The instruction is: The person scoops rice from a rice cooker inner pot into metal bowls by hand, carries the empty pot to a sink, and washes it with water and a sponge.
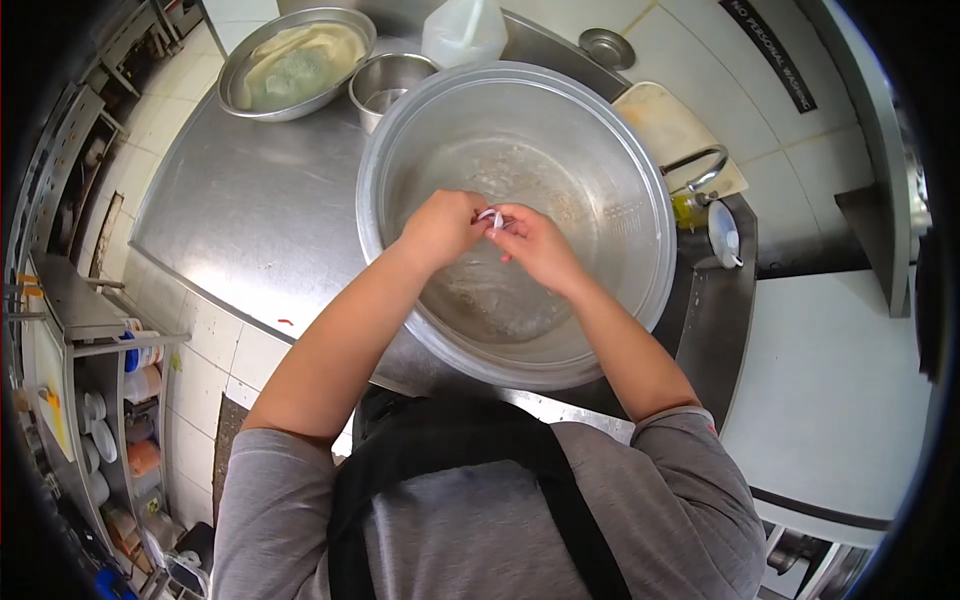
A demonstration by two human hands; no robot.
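Observation:
My left hand (442, 232) and my right hand (540, 247) meet above a large round metal pot (640, 215). Pinched between the fingertips of both hands is a small white-and-purple piece (495, 216) that looks like a strip of red onion. Its exact kind is too small to make out for certain. The fingers of each hand are closed, and the fingertips partly cover the piece. Below them, the bottom of the pot looks wet, with small pale bits (500, 305) scattered over it.
The pot stands on a steel counter (250, 210). At the back left are a wide metal bowl (228, 80) with pale contents, a smaller steel pot (370, 115) and a translucent plastic jug (465, 38). A faucet (712, 170) and cutting board (665, 115) are at right.

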